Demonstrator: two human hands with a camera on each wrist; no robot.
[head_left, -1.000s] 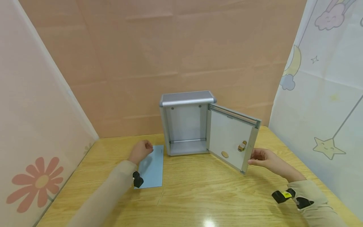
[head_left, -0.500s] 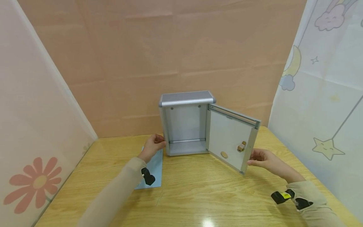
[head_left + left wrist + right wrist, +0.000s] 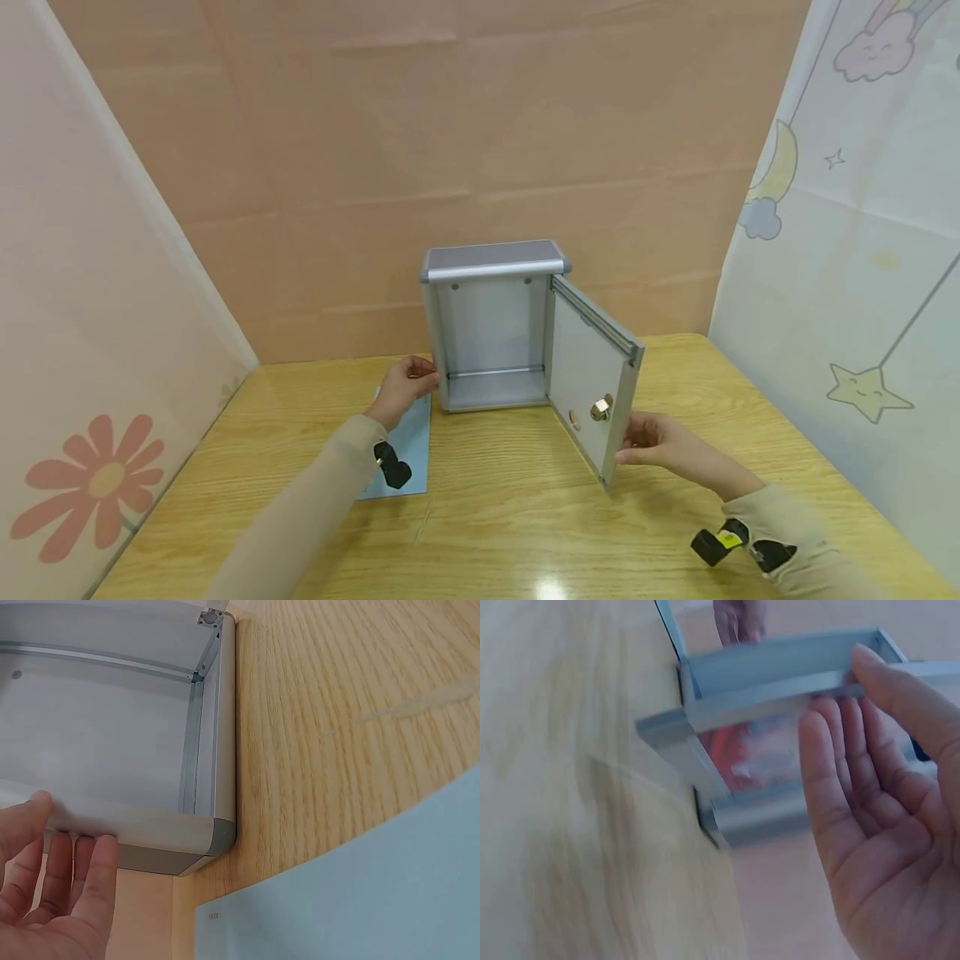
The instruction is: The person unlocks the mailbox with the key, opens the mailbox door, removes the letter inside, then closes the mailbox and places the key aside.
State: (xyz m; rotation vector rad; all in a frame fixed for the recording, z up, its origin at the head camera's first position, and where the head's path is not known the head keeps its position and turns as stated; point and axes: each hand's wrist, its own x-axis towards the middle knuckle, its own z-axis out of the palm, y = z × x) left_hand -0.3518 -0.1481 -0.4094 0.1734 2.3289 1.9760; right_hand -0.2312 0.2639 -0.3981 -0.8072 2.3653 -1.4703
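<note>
A silver metal mailbox (image 3: 491, 258) stands upright on the table, its hinged door (image 3: 577, 358) swung out to the right. The interior is bare. My left hand (image 3: 403, 392) holds the left side wall, thumb on the front rim and fingers against the outer face, as the left wrist view shows with the mailbox's wall (image 3: 150, 825). With thumb and fingers my right hand (image 3: 671, 450) pinches the door's free edge low down. A brass-coloured cam lock (image 3: 602, 408) sits on the door's inner face. Red print (image 3: 735, 754) shows blurred on its outer face.
A light blue sheet (image 3: 405, 450) lies flat on the wooden table (image 3: 510, 500), left of the mailbox and partly under my left forearm. A peach cloth backdrop (image 3: 337, 208) hangs behind. Patterned white panels (image 3: 840, 275) close off both sides.
My left hand has moved right from over the blue sheet to the mailbox's left wall. My right hand has swung the door partway inward, toward the left, in the last half second.
</note>
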